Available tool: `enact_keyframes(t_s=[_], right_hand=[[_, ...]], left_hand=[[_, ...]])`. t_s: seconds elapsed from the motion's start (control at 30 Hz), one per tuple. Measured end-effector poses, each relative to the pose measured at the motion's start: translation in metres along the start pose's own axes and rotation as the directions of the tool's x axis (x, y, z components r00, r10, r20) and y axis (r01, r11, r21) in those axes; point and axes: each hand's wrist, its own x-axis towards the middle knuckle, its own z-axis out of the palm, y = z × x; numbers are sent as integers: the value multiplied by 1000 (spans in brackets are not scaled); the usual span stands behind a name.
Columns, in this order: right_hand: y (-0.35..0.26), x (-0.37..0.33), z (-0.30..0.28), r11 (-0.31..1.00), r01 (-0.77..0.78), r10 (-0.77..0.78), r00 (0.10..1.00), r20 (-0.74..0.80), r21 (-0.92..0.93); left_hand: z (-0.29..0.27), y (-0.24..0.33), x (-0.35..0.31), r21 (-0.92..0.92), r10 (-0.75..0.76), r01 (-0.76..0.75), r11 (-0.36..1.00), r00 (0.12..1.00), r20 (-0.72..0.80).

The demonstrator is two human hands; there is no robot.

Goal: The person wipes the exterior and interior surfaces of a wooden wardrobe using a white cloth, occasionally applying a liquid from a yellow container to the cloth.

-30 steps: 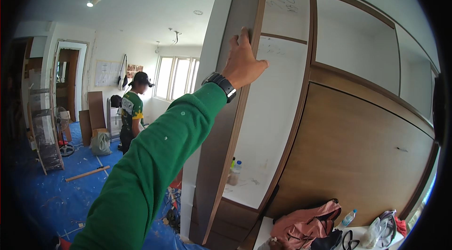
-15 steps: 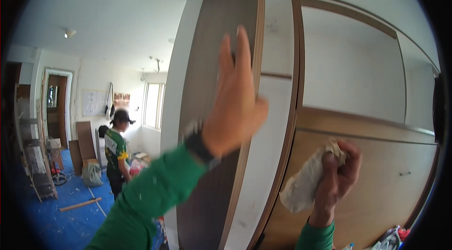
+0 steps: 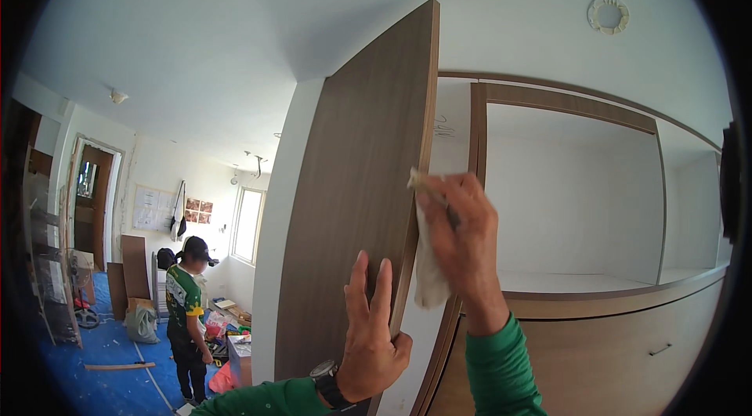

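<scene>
A tall brown wood-grain cabinet door (image 3: 356, 134) stands swung out, its edge toward me. Low on it, my left hand (image 3: 372, 357) is spread against its face, fingers up and apart and thumb near the edge. My right hand (image 3: 466, 247) is closed on a pale cloth (image 3: 431, 267) at the door's edge, about mid-height. Most of the cloth dangles below the fingers, and a small tip sticks out above them. Slight blur makes it hard to say how firmly the cloth meets the edge.
Right of the door is a white-lined cabinet opening (image 3: 572, 197) with a wood-grain drawer front (image 3: 595, 353) below. A person in a green shirt (image 3: 186, 298) stands in the room at left, near piled items. A wood strip (image 3: 119, 367) lies on the blue floor sheet (image 3: 117, 338).
My left hand has dropped down the door. My right hand has carried the cloth up and left to the door edge. The view has tilted upward, showing more ceiling.
</scene>
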Motion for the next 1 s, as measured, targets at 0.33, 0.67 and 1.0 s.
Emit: enact_keyframes(t_s=[0.33,0.67,1.0], right_hand=[[32,94,0,988,-99,90,992,-87,-116],[5,-8,-10,999,49,-46,992,117,-24],[39,102,-8,969,52,-72,995,-73,-242]], left_hand=[[16,0,1,-50,13,-14,999,1000,-23],[9,-2,0,-43,8,-8,999,1000,-16],[15,4,5,-71,25,-25,997,1000,-3]])
